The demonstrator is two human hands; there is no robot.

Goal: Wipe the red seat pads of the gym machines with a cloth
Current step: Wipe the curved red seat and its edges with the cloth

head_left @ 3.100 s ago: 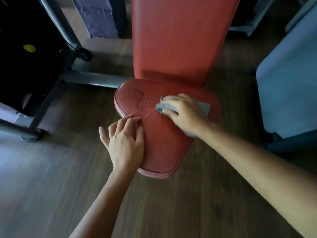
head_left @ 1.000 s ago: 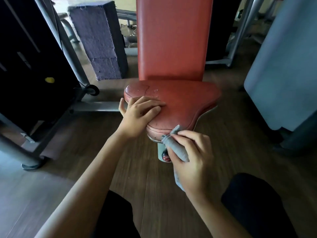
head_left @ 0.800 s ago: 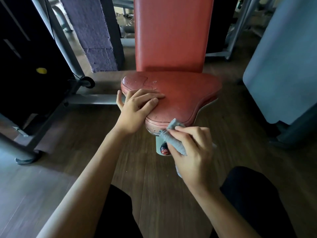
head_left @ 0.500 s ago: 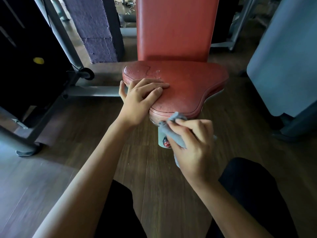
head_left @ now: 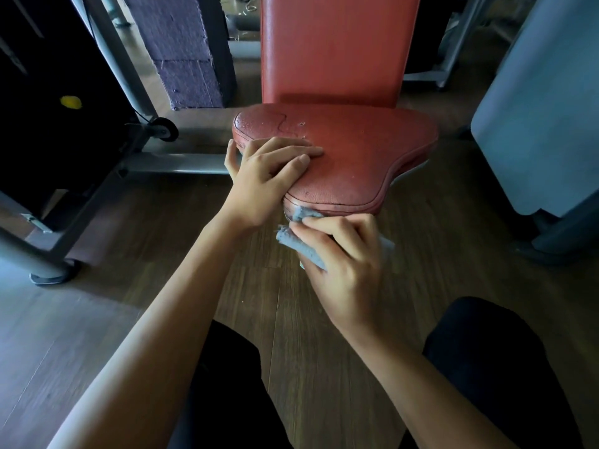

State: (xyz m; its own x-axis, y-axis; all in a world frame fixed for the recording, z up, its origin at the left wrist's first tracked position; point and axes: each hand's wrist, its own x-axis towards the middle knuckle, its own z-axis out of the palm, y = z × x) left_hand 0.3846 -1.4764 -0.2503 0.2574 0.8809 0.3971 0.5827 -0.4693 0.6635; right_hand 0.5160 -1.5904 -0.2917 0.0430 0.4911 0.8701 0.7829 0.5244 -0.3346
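Observation:
A worn red seat pad (head_left: 363, 153) with cracks near its back left corner lies in the middle of the head view, below a tall red backrest (head_left: 334, 50). My left hand (head_left: 265, 179) rests flat on the pad's left front part, fingers straight. My right hand (head_left: 340, 264) grips a bunched grey-blue cloth (head_left: 299, 234) and holds it against the front lower edge of the seat pad. The post under the seat is hidden behind my right hand.
A grey metal machine frame (head_left: 123, 69) and a dark weight stack with a yellow pin (head_left: 70, 102) stand on the left. A purple block (head_left: 184, 50) is behind. A pale blue panel (head_left: 544, 118) rises on the right. My knees (head_left: 486, 361) are low over the wooden floor.
Three seconds ago my right hand wiped the top of the pad; it now holds the cloth at the pad's front lower edge. In the last second the view shifted slightly; the left hand stayed put.

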